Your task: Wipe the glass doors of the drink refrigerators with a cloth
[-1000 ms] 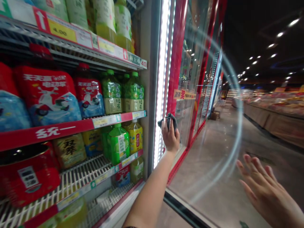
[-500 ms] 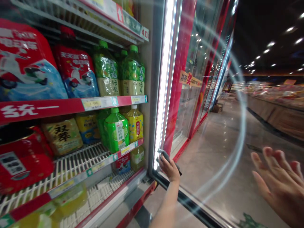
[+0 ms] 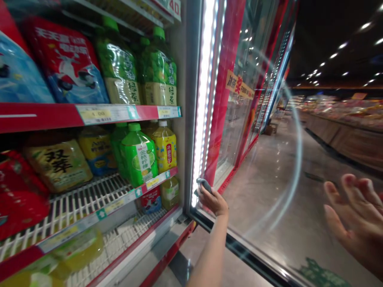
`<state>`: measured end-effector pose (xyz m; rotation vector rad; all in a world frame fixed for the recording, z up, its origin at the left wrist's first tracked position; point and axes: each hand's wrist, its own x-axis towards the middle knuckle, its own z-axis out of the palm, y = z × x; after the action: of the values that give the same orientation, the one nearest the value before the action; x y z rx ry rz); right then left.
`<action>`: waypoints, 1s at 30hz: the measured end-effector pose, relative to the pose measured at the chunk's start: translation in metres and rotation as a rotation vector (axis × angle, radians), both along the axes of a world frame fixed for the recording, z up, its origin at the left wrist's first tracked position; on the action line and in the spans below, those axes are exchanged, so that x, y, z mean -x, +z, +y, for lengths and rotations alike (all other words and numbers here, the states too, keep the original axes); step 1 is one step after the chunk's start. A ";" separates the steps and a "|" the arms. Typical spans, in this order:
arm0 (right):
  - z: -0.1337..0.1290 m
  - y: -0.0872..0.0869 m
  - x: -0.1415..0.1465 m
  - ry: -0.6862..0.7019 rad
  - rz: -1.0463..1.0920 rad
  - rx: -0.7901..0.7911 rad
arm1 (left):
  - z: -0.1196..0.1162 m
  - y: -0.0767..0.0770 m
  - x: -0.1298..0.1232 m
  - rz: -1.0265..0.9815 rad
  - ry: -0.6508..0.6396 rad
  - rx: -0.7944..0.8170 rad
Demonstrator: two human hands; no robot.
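Observation:
My left hand (image 3: 213,200) reaches forward to the lower hinge-side corner of a glass door (image 3: 257,215). Its fingers are closed around a dark grey cloth (image 3: 204,185), which is against the glass beside the bright light strip (image 3: 203,99). At the right edge of the view is my right hand (image 3: 356,219), fingers spread and nothing in it. It is at the glass; I cannot tell whether the palm touches it. The door stands open from a drinks cooler.
Cooler shelves on the left hold green tea bottles (image 3: 158,71), a green lemon drink bottle (image 3: 139,155), a yellow bottle (image 3: 165,145) and bagged packs (image 3: 58,163). Beyond the glass are more red-framed cooler doors (image 3: 230,79), a shiny floor (image 3: 269,175) and a long display counter (image 3: 338,127).
The view has shifted, so the shelves appear farther left and higher. My left hand and the cloth have moved slightly up and left in view. My right hand stays spread.

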<state>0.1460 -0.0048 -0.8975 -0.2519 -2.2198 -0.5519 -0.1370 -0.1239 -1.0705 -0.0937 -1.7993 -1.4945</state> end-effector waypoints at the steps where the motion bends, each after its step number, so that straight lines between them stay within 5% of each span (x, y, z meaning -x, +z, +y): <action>1: -0.005 0.003 0.003 -0.016 0.041 0.033 | 0.006 0.010 -0.001 -0.003 -0.011 0.000; 4: -0.015 0.010 0.010 -0.025 0.093 0.062 | 0.013 0.034 -0.005 0.142 -0.194 0.137; 6: -0.013 0.012 0.013 -0.019 0.103 0.029 | 0.004 0.032 -0.006 0.323 -0.292 0.247; 11: 0.005 0.012 0.014 -0.031 0.083 -0.047 | -0.015 0.009 0.005 0.267 -0.100 0.124; 15: 0.014 0.017 0.018 -0.033 0.031 -0.049 | 0.014 0.051 -0.012 0.211 -0.130 0.075; 18: 0.019 0.024 0.020 -0.025 0.011 -0.046 | 0.031 0.068 -0.048 0.402 -0.358 0.308; 22: 0.029 0.026 0.000 0.026 -0.096 -0.094 | 0.018 0.027 -0.067 0.855 -0.558 0.676; 25: 0.039 0.014 -0.033 -0.006 -0.124 -0.137 | 0.011 0.015 -0.051 0.888 -0.523 0.691; 27: 0.048 0.004 -0.053 -0.084 -0.091 -0.129 | 0.019 0.042 -0.045 0.733 -0.440 0.543; 30: 0.059 -0.009 -0.070 -0.187 -0.051 -0.072 | 0.045 0.105 -0.060 0.360 -0.390 0.261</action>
<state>0.2156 0.0542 -0.9065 -0.4142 -2.2337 -0.7455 -0.0773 -0.0788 -0.9659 -0.8312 -1.7269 -1.3779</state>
